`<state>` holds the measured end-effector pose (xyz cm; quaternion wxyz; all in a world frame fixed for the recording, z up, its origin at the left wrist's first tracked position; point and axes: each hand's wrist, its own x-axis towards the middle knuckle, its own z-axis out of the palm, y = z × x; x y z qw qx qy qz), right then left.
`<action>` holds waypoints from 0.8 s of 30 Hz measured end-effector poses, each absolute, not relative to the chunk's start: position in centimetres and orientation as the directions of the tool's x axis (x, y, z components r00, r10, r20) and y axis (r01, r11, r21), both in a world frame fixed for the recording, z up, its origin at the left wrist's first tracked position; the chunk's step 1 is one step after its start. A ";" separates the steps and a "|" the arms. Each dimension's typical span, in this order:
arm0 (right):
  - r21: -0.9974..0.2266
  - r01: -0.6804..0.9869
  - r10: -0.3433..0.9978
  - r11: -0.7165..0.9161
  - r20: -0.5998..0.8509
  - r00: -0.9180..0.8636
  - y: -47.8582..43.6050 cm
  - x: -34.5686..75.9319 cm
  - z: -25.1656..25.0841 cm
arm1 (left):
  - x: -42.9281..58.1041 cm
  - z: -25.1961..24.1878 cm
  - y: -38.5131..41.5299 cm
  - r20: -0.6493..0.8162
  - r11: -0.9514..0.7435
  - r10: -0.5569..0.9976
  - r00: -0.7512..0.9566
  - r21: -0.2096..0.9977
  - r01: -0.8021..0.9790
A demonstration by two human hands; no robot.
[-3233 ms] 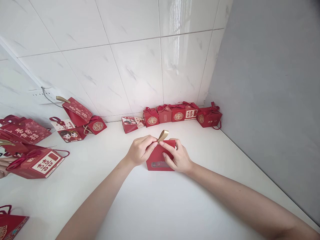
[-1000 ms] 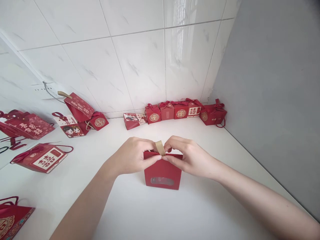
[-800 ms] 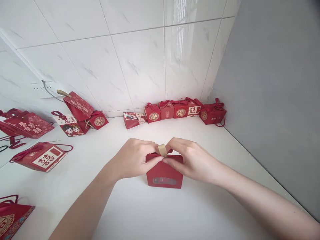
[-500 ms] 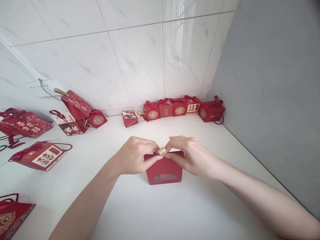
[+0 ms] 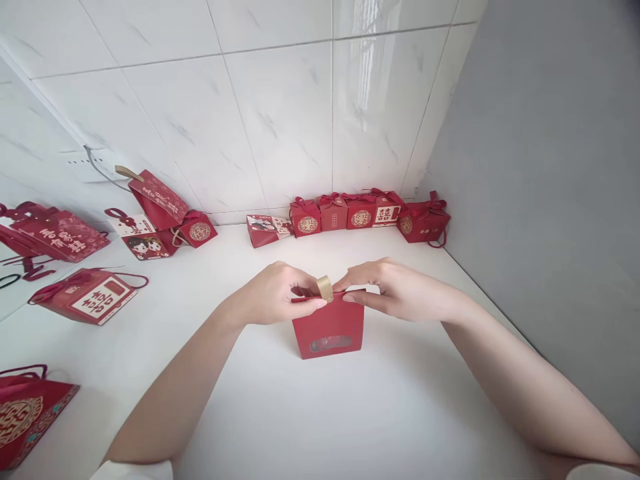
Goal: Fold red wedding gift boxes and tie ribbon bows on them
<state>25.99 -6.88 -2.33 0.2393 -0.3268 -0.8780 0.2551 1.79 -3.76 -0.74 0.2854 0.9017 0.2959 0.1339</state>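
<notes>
Gift box, red and windowed, stands on the counter beneath its gold ribbon loop. Left hand and right hand pinch its top edge beside the loop; uneven pulling could crease or topple it.

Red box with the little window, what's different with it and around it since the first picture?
The red windowed box has come nearer the person. The right hand has moved its thumb from the front face up to the top edge. Another person's hand has let go of the box at far left. The left hand stays by the gold loop; the wall-side row stayed put.
</notes>
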 end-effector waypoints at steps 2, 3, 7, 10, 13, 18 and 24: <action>-0.631 0.477 0.722 0.611 0.196 -0.664 -6.2 26.4 -2.8 | 1.7 -1.5 -3.0 0.017 -0.584 0.633 0.774 0.666 0.463; -0.655 0.472 0.731 0.590 0.185 -0.656 -5.6 26.5 -3.3 | 1.6 -2.2 -2.5 0.010 -0.549 0.648 0.762 0.699 0.458; -0.833 0.265 0.766 0.486 0.259 -0.588 -3.1 26.4 -5.9 | 1.9 -5.7 -0.2 0.143 -0.389 0.795 0.589 0.865 0.316; -0.864 0.181 0.815 0.470 0.346 -0.464 -2.2 26.1 -7.0 | 2.3 -7.4 0.6 0.259 -0.366 0.867 0.425 0.910 0.194; -0.823 0.232 0.815 0.519 0.394 -0.424 -3.0 26.0 -6.4 | 2.6 -6.8 -0.1 0.318 -0.462 0.823 0.471 0.857 0.229; -0.626 0.395 0.729 0.672 0.466 -0.503 -5.6 25.8 -4.3 | 2.9 -4.0 -3.2 0.343 -0.635 0.743 0.574 0.630 0.446; -0.339 0.561 0.651 0.756 0.485 -0.585 -7.6 25.0 -3.4 | 3.3 -3.1 -5.4 0.393 -0.717 0.696 0.601 0.422 0.555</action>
